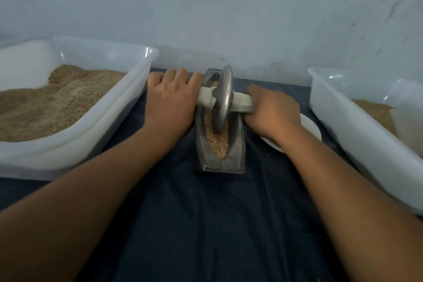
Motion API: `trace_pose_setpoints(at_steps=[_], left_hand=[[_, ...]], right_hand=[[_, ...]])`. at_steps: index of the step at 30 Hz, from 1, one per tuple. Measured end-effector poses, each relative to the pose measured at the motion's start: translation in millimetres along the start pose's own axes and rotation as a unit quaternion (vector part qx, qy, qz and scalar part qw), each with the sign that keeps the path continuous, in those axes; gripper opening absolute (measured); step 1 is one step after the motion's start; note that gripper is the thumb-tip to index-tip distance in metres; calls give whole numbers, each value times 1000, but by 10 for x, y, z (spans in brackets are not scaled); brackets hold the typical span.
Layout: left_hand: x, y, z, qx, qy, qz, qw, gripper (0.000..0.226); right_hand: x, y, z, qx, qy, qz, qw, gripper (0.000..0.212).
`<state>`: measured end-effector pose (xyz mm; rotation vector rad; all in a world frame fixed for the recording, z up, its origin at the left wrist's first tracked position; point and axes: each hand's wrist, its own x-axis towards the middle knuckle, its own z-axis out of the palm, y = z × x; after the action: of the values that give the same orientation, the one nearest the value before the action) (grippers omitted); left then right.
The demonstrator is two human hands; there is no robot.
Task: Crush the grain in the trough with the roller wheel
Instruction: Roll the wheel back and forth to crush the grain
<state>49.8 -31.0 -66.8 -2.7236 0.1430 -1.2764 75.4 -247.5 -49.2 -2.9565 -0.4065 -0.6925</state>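
Note:
A narrow metal trough (235, 158) stands lengthwise on the dark cloth, with tan grain (218, 142) lying along its groove. A steel roller wheel (223, 96) stands upright in the groove near the far half. A pale wrapped handle (242, 104) runs through the wheel's hub to both sides. My left hand (170, 101) grips the left end of the handle, fingers curled over it. My right hand (273, 110) grips the right end. The handle ends are hidden inside my fists.
A large white tub (128, 89) heaped with grain sits at the left. Another white tub (357, 128) holding grain stands at the right. A white plate (311, 128) lies partly under my right wrist. A pale wall rises close behind the trough.

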Motion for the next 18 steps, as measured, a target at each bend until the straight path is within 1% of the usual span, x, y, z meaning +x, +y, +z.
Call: trace_pose_setpoints(at_steps=[6,9,12,18], left_hand=[[-96,-5,-94,-23,19,-1,1000,18],[-105,-25,-84,-49,15,11,999,24],[-120,-41,-87,-69,34,9,997,24],[-119,-30,-68,-81,73,4,994,27]], right_hand=[[-231,-48,-52,-13,54,-20,998,14],[-240,-57,-60,-26,68,-15,997,12],[-253,-77,-59,-20,89,-7,996,11],[-288,-86,-121,-5,142,2,990,25]])
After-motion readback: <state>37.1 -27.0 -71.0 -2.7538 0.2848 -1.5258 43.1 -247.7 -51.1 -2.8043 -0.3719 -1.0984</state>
